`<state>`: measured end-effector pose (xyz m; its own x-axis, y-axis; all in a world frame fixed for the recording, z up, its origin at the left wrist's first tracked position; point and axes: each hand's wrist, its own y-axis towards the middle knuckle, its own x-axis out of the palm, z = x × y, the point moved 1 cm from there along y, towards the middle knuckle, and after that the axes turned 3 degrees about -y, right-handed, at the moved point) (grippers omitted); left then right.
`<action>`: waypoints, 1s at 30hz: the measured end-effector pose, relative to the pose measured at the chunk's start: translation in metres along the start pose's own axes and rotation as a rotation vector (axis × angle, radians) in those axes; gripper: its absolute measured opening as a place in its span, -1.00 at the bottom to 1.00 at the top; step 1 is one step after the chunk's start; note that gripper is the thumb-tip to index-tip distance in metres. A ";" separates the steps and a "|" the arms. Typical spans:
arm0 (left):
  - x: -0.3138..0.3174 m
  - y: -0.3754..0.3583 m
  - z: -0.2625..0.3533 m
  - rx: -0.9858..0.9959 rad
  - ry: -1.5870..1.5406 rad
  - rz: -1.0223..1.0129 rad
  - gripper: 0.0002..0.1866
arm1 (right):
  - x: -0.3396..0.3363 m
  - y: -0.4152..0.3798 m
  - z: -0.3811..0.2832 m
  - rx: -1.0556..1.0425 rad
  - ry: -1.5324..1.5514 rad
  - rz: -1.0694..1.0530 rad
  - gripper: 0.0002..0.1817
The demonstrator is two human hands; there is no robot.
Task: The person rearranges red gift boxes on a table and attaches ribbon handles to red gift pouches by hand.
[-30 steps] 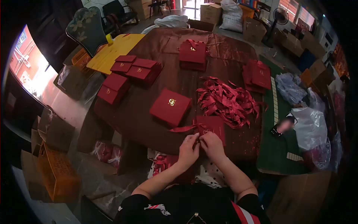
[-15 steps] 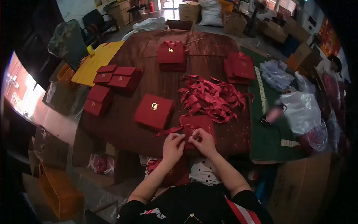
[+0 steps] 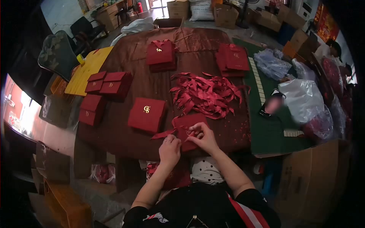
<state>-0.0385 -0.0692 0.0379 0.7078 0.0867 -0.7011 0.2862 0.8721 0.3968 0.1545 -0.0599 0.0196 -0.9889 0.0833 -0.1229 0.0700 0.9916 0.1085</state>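
Observation:
A flat red paper gift bag (image 3: pixel 194 121) lies at the near edge of the table, with a red ribbon (image 3: pixel 163 134) trailing from its left side. My left hand (image 3: pixel 170 151) is closed at the bag's lower left, fingertips pinched at the ribbon. Over the bag's front, my right hand (image 3: pixel 205 140) has its fingers curled and thumb bent in; whatever they grip is too small to make out. Just beyond lies a tangled heap of red ribbons (image 3: pixel 207 95). To the left sits a red box-shaped stack with a gold logo (image 3: pixel 147 114).
Red bag stacks stand at the back (image 3: pixel 160 57), the right (image 3: pixel 234 60) and the left (image 3: pixel 116 85) of the brown-covered table (image 3: pixel 110 136). A green board (image 3: pixel 262 133) with a phone (image 3: pixel 272 104) and plastic bags (image 3: pixel 302 98) flanks it. Another red bag (image 3: pixel 176 176) rests at my lap.
The view has shifted, so the table appears farther left and higher. My hands have moved apart: the left has drawn in its fingers by the ribbon, the right has risen over the bag.

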 end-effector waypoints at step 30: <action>-0.033 -0.055 -0.011 0.510 0.131 -0.280 -0.56 | 0.009 -0.050 -0.015 0.250 0.039 -0.245 -0.68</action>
<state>-0.0847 -0.1147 0.0320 0.4840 -0.0261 -0.8747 0.7477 0.5316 0.3979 0.1401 -0.1099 0.0276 -0.9842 -0.1594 -0.0766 -0.1451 0.9755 -0.1655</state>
